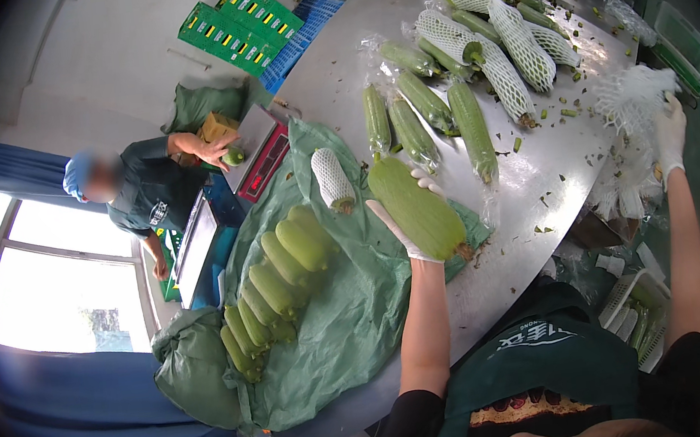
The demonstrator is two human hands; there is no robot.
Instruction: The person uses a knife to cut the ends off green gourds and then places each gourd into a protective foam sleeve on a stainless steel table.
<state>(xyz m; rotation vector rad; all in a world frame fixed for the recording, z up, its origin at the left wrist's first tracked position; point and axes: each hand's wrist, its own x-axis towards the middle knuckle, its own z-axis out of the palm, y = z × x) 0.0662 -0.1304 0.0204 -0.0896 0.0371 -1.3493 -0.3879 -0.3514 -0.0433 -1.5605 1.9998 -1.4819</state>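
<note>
My left hand, in a white glove, holds a large pale-green gourd above the table, its brown stem end towards me. Off to the right, my gloved right hand has its fingers on the edge of a white foam net sleeve. More loose foam nets hang in a bunch below it. Just beyond the gourd lie several green squashes in clear plastic wrap. One gourd in a foam net rests on green woven sheeting, left of my left hand.
Bare gourds lie in a row on the sheeting. Netted squashes and stem scraps cover the metal table's far side. A co-worker reaches over a red scale. A white basket stands low at my right.
</note>
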